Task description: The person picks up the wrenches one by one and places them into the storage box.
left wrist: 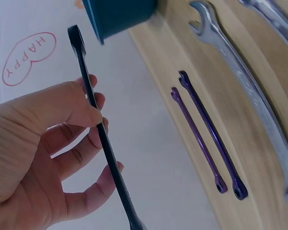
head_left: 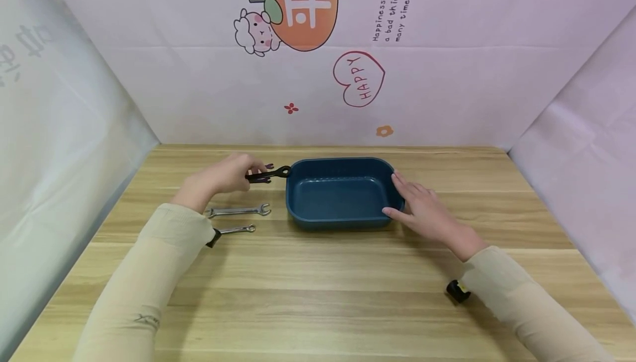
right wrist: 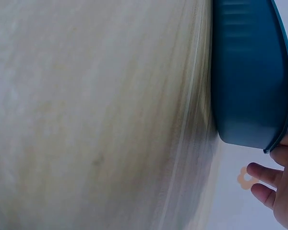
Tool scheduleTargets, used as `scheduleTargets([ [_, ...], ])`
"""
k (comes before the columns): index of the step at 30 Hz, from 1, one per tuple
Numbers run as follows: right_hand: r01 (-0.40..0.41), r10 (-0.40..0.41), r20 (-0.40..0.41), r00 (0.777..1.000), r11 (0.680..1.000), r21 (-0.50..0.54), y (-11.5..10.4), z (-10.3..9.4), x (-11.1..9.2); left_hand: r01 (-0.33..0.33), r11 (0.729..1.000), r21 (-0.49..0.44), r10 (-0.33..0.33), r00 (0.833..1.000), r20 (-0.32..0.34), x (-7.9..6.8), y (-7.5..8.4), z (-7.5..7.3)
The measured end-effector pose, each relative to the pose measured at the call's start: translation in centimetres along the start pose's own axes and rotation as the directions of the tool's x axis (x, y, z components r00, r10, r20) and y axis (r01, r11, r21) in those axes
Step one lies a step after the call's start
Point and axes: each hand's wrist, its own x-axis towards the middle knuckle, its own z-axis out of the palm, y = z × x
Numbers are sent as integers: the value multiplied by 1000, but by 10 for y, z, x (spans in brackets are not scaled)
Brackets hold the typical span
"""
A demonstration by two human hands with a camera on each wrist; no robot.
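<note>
Pinching the black wrench, the left hand has it between thumb and fingers, in the air above the table! Its long axis runs left to right as the wearer sees it, tilted slightly, ring end pointing right at the blue bin. That ring overlaps the bin's left rim in the head view; the left wrist view shows a gap between the two.

Over to the right hand: thumb and fingers spread wide, touching the bin's right end, thumb nearest the wearer. The bin itself lies with its long side left to right.

Down on the wood, two purple wrenches lie side by side beneath that left hand, and nearer the wearer come two silver wrenches, pointing roughly the same way as the black one. Marks on a silver shank, too faint to read!

Now the lettering: "HAPPY" inside a red heart on the white backdrop, turned sideways, and beside it "Happiness itself", "a bad thing, but", "many times more". The left sleeve carries a dark logo, illegible beyond an X.
</note>
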Motion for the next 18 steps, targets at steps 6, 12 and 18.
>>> scheduleTargets([
  [6, 3, -3, -1, 1000, 1000, 1, -1, -1, 0, 1, 999, 36, -1, 1000, -5, 2, 11, -2],
  [12, 0, 0, -3, 1000, 1000, 6, 0, -1, 0, -14, 997, 74, 14, 1000, -3, 5, 22, -2],
  [18, 0, 0, 1, 1000, 1000, 12, 1, 0, 0, -4, 995, 101, 3, 1000, 12, 11, 34, 1],
])
